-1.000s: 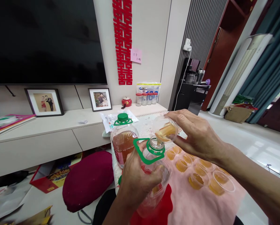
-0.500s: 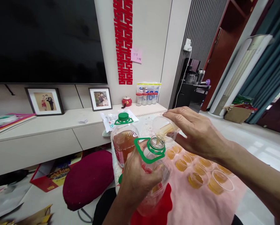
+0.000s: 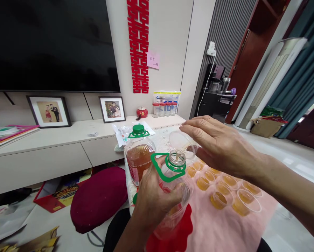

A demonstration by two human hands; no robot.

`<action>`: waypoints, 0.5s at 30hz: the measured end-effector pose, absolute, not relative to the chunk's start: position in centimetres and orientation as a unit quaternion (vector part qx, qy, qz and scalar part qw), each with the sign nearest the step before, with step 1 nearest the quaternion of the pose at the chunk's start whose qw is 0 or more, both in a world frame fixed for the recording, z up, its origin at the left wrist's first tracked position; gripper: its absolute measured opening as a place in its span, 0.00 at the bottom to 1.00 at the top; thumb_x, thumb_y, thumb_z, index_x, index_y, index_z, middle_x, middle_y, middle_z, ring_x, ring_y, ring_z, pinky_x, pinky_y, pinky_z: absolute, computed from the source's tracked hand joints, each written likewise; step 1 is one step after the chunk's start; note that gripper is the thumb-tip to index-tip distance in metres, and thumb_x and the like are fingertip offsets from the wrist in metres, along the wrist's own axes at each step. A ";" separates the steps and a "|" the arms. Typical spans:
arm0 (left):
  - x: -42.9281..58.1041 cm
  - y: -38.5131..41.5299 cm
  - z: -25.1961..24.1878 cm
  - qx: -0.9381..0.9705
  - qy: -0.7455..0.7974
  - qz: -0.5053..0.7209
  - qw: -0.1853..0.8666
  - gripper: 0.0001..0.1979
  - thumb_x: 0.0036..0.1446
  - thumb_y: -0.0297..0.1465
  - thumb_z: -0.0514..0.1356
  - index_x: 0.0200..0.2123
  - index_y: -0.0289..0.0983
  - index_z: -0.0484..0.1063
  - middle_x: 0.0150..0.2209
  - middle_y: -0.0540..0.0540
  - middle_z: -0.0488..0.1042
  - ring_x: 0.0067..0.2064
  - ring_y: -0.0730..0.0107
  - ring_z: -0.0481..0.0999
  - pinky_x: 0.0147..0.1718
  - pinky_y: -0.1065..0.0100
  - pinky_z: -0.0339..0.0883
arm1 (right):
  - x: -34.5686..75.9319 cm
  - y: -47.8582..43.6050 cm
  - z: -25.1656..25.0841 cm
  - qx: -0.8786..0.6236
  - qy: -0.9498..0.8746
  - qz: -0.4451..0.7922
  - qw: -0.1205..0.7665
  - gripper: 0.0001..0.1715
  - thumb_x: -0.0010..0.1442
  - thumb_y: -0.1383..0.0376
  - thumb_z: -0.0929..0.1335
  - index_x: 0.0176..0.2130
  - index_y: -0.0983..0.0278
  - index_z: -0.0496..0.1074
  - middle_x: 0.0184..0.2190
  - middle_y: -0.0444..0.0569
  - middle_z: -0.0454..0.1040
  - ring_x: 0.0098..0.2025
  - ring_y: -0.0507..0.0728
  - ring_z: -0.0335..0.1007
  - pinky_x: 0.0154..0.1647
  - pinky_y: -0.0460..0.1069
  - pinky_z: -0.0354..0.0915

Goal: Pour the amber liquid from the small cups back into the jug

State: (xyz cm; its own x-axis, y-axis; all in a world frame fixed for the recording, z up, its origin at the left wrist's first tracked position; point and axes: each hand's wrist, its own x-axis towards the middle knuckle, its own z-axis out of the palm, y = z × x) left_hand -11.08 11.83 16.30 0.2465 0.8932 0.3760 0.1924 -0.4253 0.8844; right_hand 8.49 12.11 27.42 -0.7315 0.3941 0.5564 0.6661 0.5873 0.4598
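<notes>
My left hand (image 3: 159, 196) is wrapped round a clear plastic jug (image 3: 181, 206) with a green ring handle (image 3: 159, 169) at its uncapped neck. In my right hand (image 3: 211, 140) a clear plastic cup (image 3: 180, 142) is tilted over the jug's mouth, and a thin stream of liquid runs into the neck. Behind my left hand stands a second jug (image 3: 139, 155) of amber liquid, closed with a green cap (image 3: 138, 129). Several clear cups of amber liquid (image 3: 219, 199) stand to the right, below my right forearm.
A pink cloth (image 3: 220, 231) covers the table under the cups. To the left is a dark red round stool (image 3: 99, 199). The low cabinet (image 3: 41, 157) carries framed photos (image 3: 112, 109), a red pot (image 3: 141, 112) and several red-lidded jars (image 3: 161, 109).
The cup in my right hand has tipped further, and the liquid in it has mostly drained out. My left hand holds the jug in nearly the same place.
</notes>
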 end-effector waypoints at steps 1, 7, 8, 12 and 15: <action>-11.1 11.8 16.3 0.699 0.386 0.477 0.368 0.24 0.47 0.28 0.63 0.50 0.48 0.71 0.48 0.54 0.79 0.51 0.60 0.78 0.54 0.53 0.70 | 8.4 12.0 27.5 -0.307 -0.867 -0.341 0.197 0.17 0.65 0.75 0.64 0.53 0.69 0.70 0.48 0.63 0.80 0.51 0.66 0.76 0.48 0.61 0.77; -10.9 11.8 16.1 0.689 0.386 0.478 0.384 0.23 0.48 0.28 0.66 0.49 0.46 0.72 0.44 0.54 0.80 0.47 0.62 0.78 0.56 0.56 0.70 | 8.0 11.5 28.1 -0.297 -0.865 -0.379 0.144 0.21 0.64 0.79 0.62 0.55 0.75 0.71 0.51 0.64 0.78 0.53 0.69 0.75 0.51 0.63 0.76; -10.9 11.8 16.1 0.689 0.383 0.478 0.389 0.22 0.48 0.28 0.67 0.48 0.46 0.73 0.43 0.54 0.80 0.47 0.62 0.78 0.56 0.57 0.70 | 7.9 11.4 28.2 -0.293 -0.865 -0.384 0.138 0.21 0.64 0.79 0.62 0.55 0.77 0.71 0.51 0.65 0.78 0.53 0.70 0.75 0.51 0.63 0.76; -11.0 11.8 16.0 0.687 0.376 0.481 0.394 0.23 0.48 0.28 0.67 0.49 0.48 0.73 0.45 0.57 0.80 0.49 0.64 0.78 0.53 0.60 0.70 | 7.3 11.0 28.6 -0.283 -0.862 -0.400 0.129 0.18 0.68 0.76 0.62 0.55 0.77 0.72 0.52 0.66 0.78 0.54 0.72 0.76 0.50 0.64 0.76; -11.1 11.8 15.9 0.690 0.380 0.477 0.389 0.24 0.48 0.28 0.67 0.50 0.48 0.72 0.46 0.56 0.80 0.48 0.63 0.79 0.50 0.60 0.71 | 6.9 10.8 28.9 -0.278 -0.862 -0.405 0.121 0.19 0.69 0.77 0.61 0.55 0.77 0.72 0.52 0.67 0.78 0.57 0.72 0.75 0.53 0.64 0.76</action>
